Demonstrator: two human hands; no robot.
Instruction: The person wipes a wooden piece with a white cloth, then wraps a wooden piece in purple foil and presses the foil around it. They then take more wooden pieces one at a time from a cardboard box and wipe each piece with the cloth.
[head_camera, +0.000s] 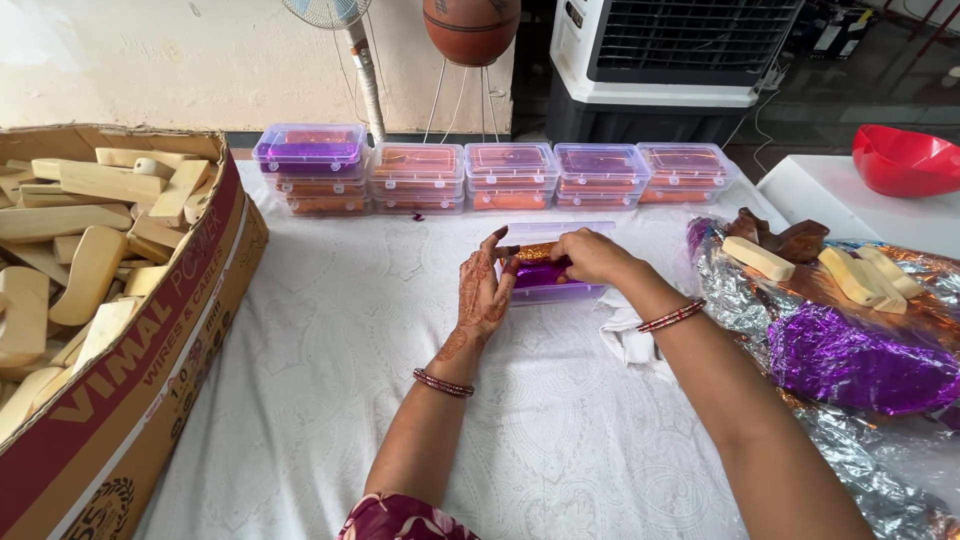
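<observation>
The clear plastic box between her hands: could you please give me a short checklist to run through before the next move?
1. Clear plastic box flat on the white cloth: ok.
2. Purple foil piece inside the box: ok.
3. Left hand steadying the box's side: ok.
4. Right hand on the foil piece: ok.
5. Lid within reach: cannot tell.
6. Stacked filled boxes standing apart behind: ok.
</observation>
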